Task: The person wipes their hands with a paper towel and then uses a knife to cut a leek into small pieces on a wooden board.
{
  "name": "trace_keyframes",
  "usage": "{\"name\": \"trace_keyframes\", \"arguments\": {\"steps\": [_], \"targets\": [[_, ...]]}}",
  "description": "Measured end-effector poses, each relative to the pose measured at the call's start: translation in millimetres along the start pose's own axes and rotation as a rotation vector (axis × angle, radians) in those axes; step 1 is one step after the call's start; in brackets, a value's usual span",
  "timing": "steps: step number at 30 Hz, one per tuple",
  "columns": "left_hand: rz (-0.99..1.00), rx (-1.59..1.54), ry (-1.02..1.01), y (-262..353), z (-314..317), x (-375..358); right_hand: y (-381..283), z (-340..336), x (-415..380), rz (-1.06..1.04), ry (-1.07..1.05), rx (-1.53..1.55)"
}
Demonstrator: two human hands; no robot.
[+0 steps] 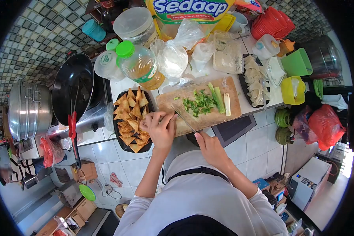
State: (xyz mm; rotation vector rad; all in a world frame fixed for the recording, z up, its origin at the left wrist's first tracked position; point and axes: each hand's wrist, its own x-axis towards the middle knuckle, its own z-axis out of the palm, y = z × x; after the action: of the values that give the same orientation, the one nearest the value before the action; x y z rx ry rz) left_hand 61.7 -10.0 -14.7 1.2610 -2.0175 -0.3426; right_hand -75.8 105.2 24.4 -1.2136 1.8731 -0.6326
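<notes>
My right hand grips the handle of a knife, its blade slanting up and left over the wooden cutting board. My left hand is curled at the board's left edge, near the knife's blade, with thumb and fingertips pinched together; whatever is between them is hidden. Chopped green onion lies in a loose pile mid-board. To the right of the pile are longer green stalk pieces and a pale white piece. Beside my left hand, golden fried triangles fill a black tray.
A black wok and a steel steamer pot stand at left. Behind the board are an oil bottle and plastic bags. At right, a black tray holds pale folded dumplings, near a yellow container.
</notes>
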Motion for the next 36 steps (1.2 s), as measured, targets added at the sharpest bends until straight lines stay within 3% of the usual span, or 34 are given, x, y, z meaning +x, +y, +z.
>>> {"name": "trace_keyframes", "arguments": {"steps": [2, 12, 19, 25, 27, 36], "targets": [[0.05, 0.127, -0.066, 6.1, -8.9, 2.8, -6.0, 0.8, -1.2, 0.021, 0.017, 0.002], [0.053, 0.052, -0.098, -0.3, -6.1, 4.6, -19.7, 4.7, 0.2, 0.078, 0.013, -0.266], [0.049, 0.039, -0.109, -1.5, -6.1, 3.0, -28.1, 5.1, 18.4, 0.088, -0.014, -0.269], [0.04, 0.051, -0.054, -2.6, -3.2, 1.6, 2.5, -8.7, -4.6, 0.068, 0.007, -0.176], [0.049, 0.05, -0.053, -3.3, -2.5, 1.7, 3.2, -18.1, 0.6, 0.075, -0.046, 0.08], [-0.036, -0.002, -0.039, -0.8, -2.9, 0.4, -5.5, -5.5, -1.6, 0.02, 0.044, 0.149]]}}
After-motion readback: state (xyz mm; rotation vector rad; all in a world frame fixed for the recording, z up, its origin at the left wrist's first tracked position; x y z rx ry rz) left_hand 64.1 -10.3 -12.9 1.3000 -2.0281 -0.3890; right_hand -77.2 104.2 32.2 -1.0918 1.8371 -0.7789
